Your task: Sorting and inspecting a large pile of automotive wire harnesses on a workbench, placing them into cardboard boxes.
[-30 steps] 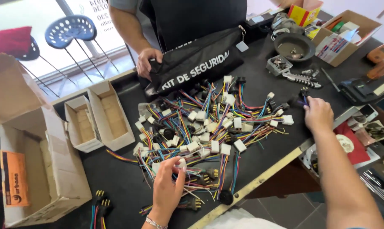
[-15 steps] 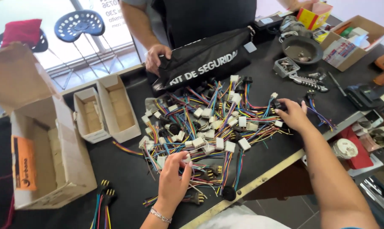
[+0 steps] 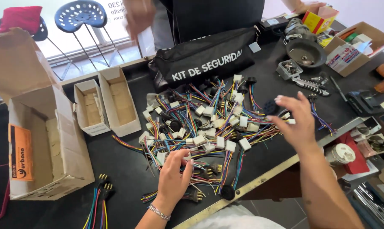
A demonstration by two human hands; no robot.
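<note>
1. On the black worktable (image 3: 128,169), the right hand (image 3: 296,121) now hangs lifted over the right edge of the wire harness pile (image 3: 209,123); half a second ago it was pressed down among the wires. Its fingers are spread wide, and whether they pinch the round black plug (image 3: 270,107) beside them I cannot tell.
2. Lower down, the left hand (image 3: 175,176) has stayed at the pile's near edge, fingertips pinched narrow on a white connector (image 3: 187,156).
3. Across the table, another person's hand (image 3: 137,17) has risen off the black zip bag (image 3: 207,57) (blurred, so moving).
4. Two small white boxes (image 3: 107,104) stand open with only card liners showing.
5. At far left, the big carton (image 3: 43,148) lies on its side, seemingly bare inside.
</note>
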